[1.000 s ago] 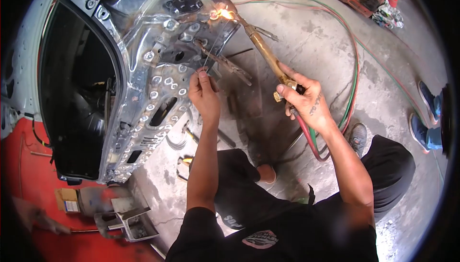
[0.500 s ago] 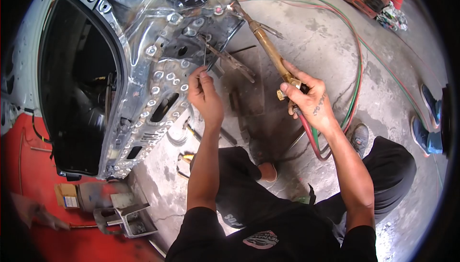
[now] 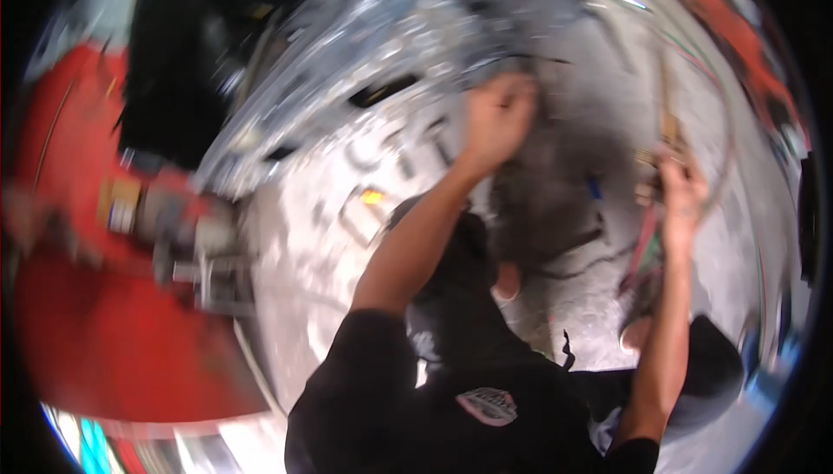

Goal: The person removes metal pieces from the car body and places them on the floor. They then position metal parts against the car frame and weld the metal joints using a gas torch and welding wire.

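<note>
The view is smeared by motion. My right hand (image 3: 681, 183) is closed round the rear of a brass gas torch (image 3: 668, 101), which points away over the floor. Red and green hoses (image 3: 644, 253) run down from the torch. My left hand (image 3: 501, 118) is held with its fingers curled, just off the lower edge of a bare metal car body panel (image 3: 325, 114). A thin dark rod (image 3: 551, 60) shows at its fingertips, though blur hides the exact grip. No flame can be made out at the torch tip.
A yellow-marked tool (image 3: 371, 198) lies on the concrete floor. To the left are a red surface (image 3: 130, 335), a cardboard box (image 3: 120, 205) and a grey metal bracket (image 3: 227, 274). A long orange-red object (image 3: 737, 32) stands at the upper right.
The view has swung, so the car panel sits higher and further right. The torch has moved right, away from the panel, and points more straight ahead. Its glowing tip no longer shows.
</note>
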The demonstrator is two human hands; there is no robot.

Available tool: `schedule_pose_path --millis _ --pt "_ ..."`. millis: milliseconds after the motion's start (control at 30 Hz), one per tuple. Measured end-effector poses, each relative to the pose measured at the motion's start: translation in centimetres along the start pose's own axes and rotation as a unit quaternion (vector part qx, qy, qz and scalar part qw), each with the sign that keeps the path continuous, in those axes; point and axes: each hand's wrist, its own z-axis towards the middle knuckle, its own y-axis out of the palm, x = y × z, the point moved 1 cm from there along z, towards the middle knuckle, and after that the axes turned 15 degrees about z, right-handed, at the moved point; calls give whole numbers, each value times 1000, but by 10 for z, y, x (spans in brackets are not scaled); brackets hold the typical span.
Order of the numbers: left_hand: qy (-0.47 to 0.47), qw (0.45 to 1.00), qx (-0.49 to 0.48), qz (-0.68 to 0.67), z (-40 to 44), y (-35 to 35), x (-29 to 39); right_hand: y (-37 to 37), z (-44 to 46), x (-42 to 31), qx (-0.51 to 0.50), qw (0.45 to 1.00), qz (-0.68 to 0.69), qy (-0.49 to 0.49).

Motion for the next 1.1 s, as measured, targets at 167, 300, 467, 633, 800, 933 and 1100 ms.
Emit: schedule_pose_path --millis 167,300,467,633,800,933,1100 --pt "137 977 -21 161 -81 -135 -1 -52 49 34 30 998 -51 -31" --pt "-159 953 82 245 -227 -241 -58 -71 57 42 -4 1000 15 -24" --pt "-433 754 491 48 -366 -401 -200 -83 55 41 -21 999 29 -35" --pt "-395 722 565 60 -351 -526 -265 -96 51 22 -42 996 -2 -72" --pt "-378 743 548 64 -302 -545 -255 -94 38 -24 -43 994 -74 -70" --pt "-396 807 401 176 -295 -496 -230 -92 21 -57 -79 988 -71 -114" --pt "-241 940 109 215 -240 -322 -106 -97 -8 -104 -36 985 -138 -94"
